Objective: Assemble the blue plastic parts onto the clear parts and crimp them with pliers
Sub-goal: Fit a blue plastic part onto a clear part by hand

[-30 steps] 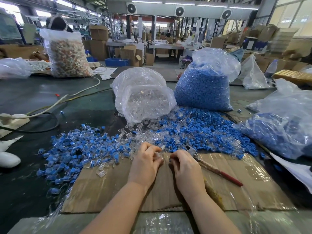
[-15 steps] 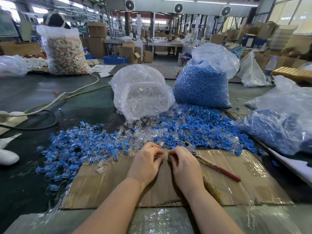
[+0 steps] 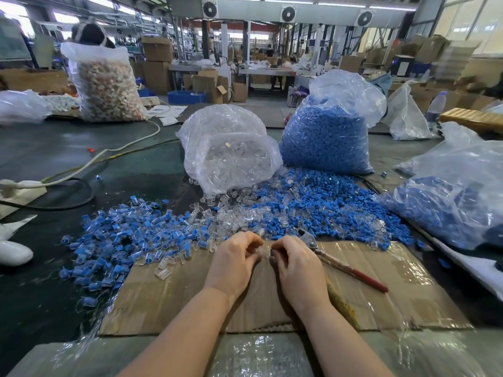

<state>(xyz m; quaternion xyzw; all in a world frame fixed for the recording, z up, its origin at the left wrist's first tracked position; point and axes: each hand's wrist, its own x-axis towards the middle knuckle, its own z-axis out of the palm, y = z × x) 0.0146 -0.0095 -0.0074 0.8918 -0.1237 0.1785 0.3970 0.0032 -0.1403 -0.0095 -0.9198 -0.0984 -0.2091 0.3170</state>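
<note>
Pinched between our left hand (image 3: 236, 263) and right hand (image 3: 298, 263), one clear part (image 3: 264, 251) sits over the cardboard sheet's (image 3: 174, 297) far edge, probably so fingertips can seat a blue piece. Pliers (image 3: 340, 263) lie untouched just right, within reach for crimping.

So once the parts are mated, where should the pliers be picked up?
Probably by the red handle, taken from above with the right hand. The pliers lie flat on the cardboard just right of that hand, metal head toward the parts pile, handles trailing right and toward the person, with bare cardboard around them.
</note>
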